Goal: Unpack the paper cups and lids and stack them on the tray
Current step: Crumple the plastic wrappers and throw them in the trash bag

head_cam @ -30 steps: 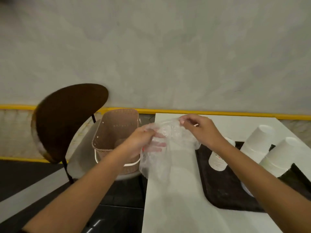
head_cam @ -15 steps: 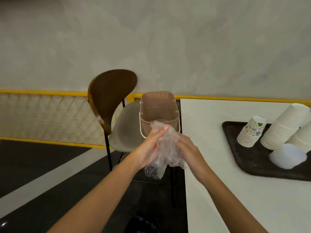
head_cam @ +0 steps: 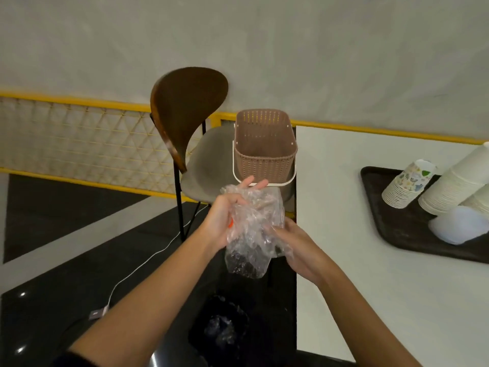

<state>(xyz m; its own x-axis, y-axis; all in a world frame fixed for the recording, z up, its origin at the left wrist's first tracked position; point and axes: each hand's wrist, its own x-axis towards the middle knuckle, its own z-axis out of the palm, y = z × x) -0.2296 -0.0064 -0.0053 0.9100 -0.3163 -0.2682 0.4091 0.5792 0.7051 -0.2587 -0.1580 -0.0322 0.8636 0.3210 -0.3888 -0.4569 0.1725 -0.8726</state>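
A crumpled clear plastic bag (head_cam: 251,234) hangs between both hands, left of the white table's edge. My left hand (head_cam: 225,215) grips its upper left side, two fingers sticking up behind it. My right hand (head_cam: 296,247) holds its lower right part, fingers pressed into the plastic. At the right, a dark tray (head_cam: 397,229) carries a stack of patterned paper cups (head_cam: 407,184), taller stacks of plain white cups (head_cam: 455,184) lying tilted, and a stack of translucent lids (head_cam: 460,225).
A brown perforated basket (head_cam: 264,149) with a white handle sits on a chair (head_cam: 190,123) beside the white table (head_cam: 370,300). Below the bag stands a dark bin (head_cam: 232,332) with crumpled plastic inside. A white cable (head_cam: 137,268) runs across the dark floor.
The view has swung left and down. Both hands have carried the bag off the table toward its left side, and it is bunched tighter; the bin has come into view beneath.
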